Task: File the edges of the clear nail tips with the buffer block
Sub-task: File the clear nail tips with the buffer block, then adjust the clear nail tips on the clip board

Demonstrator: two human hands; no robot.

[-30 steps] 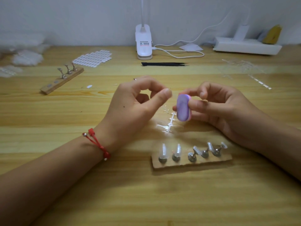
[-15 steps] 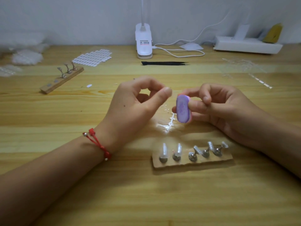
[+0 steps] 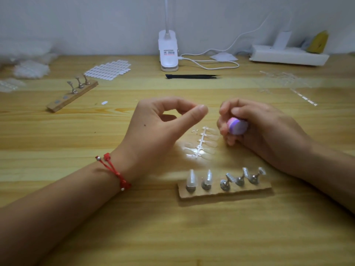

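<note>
My left hand point(image 3: 163, 123) hovers over the table with thumb and forefinger pressed together in a pinch. What they pinch looks like a small clear nail tip, barely visible. My right hand point(image 3: 255, 127) grips the purple and pink buffer block point(image 3: 237, 127) in curled fingers, a short gap to the right of the left thumb. Below that gap a strip of clear nail tips point(image 3: 201, 143) lies on the wood. Nearer to me, a wooden holder point(image 3: 226, 191) carries several metal stands with clear tips on them.
A second wooden holder point(image 3: 73, 95) with three bare stands lies at the left. Behind are a sheet of white tabs point(image 3: 108, 70), a clip lamp point(image 3: 168, 52) with its cable, black tweezers point(image 3: 192, 76), a power strip point(image 3: 288, 56) and clear plastic strips point(image 3: 284, 81).
My right hand has turned the buffer block from upright to lying sideways and drawn it slightly right, away from the left thumb. The left hand has stayed in its pinch.
</note>
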